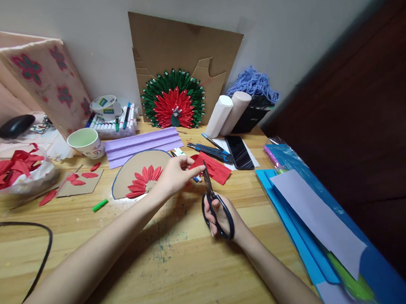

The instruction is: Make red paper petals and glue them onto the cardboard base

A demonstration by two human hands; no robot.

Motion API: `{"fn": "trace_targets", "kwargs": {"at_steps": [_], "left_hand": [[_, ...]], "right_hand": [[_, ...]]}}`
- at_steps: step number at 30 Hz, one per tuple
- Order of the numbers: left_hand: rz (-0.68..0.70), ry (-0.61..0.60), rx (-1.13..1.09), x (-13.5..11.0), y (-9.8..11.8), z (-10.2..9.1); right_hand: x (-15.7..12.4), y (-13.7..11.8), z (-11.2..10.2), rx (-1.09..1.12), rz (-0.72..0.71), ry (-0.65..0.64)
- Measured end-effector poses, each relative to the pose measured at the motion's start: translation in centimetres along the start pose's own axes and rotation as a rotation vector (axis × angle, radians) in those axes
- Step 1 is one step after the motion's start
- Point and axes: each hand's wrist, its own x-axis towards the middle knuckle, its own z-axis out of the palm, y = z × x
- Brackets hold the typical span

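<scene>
My left hand (178, 174) pinches a piece of red crepe paper (197, 161) over the table. In my right hand (222, 216) is a pair of black-handled scissors (208, 184), its blades pointing up at the red paper's edge beside my left fingertips. Behind them lies more red crepe paper (220, 170). Partly covered by my left hand and wrist, a cardboard disc (125, 176) with a blue rim carries a fan of red petals (142, 181). Loose red petals (78, 183) rest on and around a small cardboard piece (67, 190) to the left.
Against the wall leans a cardboard sheet (169, 39) bearing a green and red peacock (174, 103). A phone (240, 152), utility knife (210, 151) and purple paper (143, 143) lie behind my hands. A paper cup (86, 143), bowl of red scraps (14, 174) and green marker cap (100, 205) stand left.
</scene>
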Motion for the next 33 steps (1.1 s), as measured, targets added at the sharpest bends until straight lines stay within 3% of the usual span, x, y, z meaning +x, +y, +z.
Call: {"fn": "trace_targets", "kwargs": {"at_steps": [7,12,18,24,33], "left_hand": [[-0.098,-0.026,-0.206,0.2,0.3,-0.5],[-0.077,0.0,-0.265,0.5,-0.1,-0.4],[-0.042,0.068,-0.248,0.6,-0.1,-0.3],[0.038,0.111,-0.135,0.1,0.7,-0.1],[0.056,0.083,-0.113,-0.5,1.3,0.1]], "right_hand": [[0.0,-0.2,0.1,0.029,0.011,0.008],[0.0,-0.2,0.3,0.017,0.017,0.012],[-0.4,-0.4,0.5,-0.142,-0.023,0.006],[-0.8,-0.4,0.4,-0.181,-0.083,-0.1],[-1.0,-1.5,0.4,-0.23,-0.065,-0.056]]}}
